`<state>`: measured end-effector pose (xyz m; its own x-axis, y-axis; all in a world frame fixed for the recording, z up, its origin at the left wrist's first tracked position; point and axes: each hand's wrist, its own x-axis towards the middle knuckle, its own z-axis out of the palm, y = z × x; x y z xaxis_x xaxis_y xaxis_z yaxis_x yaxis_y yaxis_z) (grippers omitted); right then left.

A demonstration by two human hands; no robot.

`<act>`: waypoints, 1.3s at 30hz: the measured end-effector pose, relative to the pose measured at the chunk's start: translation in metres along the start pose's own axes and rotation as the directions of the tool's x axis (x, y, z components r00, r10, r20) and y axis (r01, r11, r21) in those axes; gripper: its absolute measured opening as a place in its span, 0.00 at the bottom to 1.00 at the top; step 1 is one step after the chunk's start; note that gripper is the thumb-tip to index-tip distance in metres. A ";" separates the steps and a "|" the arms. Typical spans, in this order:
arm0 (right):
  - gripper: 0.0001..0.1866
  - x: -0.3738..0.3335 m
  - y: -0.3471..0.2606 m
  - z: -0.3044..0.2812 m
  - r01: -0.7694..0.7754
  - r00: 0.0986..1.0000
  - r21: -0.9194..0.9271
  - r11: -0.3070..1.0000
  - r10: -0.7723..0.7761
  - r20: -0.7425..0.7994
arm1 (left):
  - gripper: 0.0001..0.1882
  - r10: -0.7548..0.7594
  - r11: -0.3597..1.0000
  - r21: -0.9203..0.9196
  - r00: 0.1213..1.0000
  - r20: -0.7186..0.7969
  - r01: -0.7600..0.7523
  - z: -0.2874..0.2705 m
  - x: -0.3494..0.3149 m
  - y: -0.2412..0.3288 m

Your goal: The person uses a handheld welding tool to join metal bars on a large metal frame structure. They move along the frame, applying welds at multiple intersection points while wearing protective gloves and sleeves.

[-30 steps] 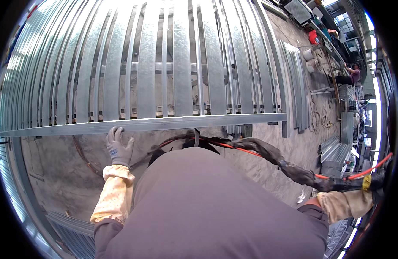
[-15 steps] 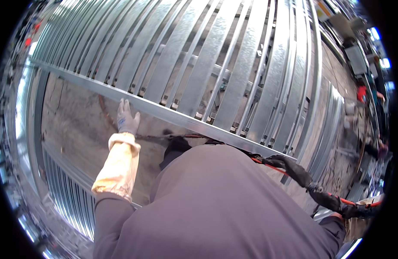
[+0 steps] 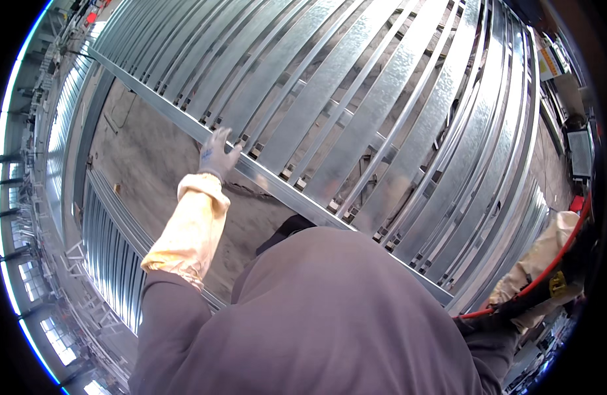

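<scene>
I see my left hand (image 3: 218,155), gloved, fingers spread flat on the long steel rail (image 3: 270,181) edging the galvanized stud frame (image 3: 382,112). My right hand (image 3: 514,315) sits low at the right rim (fingers hidden, cannot tell their state) beside a red hose (image 3: 547,273). My grey-shirted torso (image 3: 330,316) blocks the concrete floor (image 3: 152,151) below
</scene>
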<state>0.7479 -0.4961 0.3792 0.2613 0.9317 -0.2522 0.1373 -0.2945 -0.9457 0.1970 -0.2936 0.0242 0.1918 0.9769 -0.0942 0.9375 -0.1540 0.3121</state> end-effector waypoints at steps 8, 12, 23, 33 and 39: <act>0.33 0.154 0.032 0.112 -0.136 0.981 0.176 0.975 0.108 0.163 | 0.44 0.085 0.955 0.260 0.972 0.219 -0.142 -0.029 0.091 0.034; 0.24 0.162 0.091 0.190 -0.387 0.915 0.257 0.886 0.333 0.228 | 0.53 0.301 0.881 0.286 0.913 0.276 -0.377 0.017 0.140 0.044; 0.20 0.237 0.174 0.298 -0.632 0.507 -0.017 0.775 0.430 0.748 | 0.59 0.451 0.788 0.309 0.841 0.299 -0.533 0.049 0.155 0.034; 0.22 0.250 0.199 0.325 -0.695 0.414 -0.041 0.718 0.447 0.793 | 0.55 0.554 0.772 0.230 0.804 0.215 -0.593 0.055 0.155 0.027; 0.22 0.255 0.199 0.330 -0.675 0.369 -0.113 0.729 0.466 0.804 | 0.51 0.508 0.775 0.263 0.814 0.281 -0.575 0.050 0.153 0.029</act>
<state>0.5268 -0.2475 0.0593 -0.6081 0.3771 -0.6986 0.0313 -0.8679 -0.4958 0.2684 -0.1564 -0.0283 0.7141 0.6755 -0.1839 0.6928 -0.7196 0.0470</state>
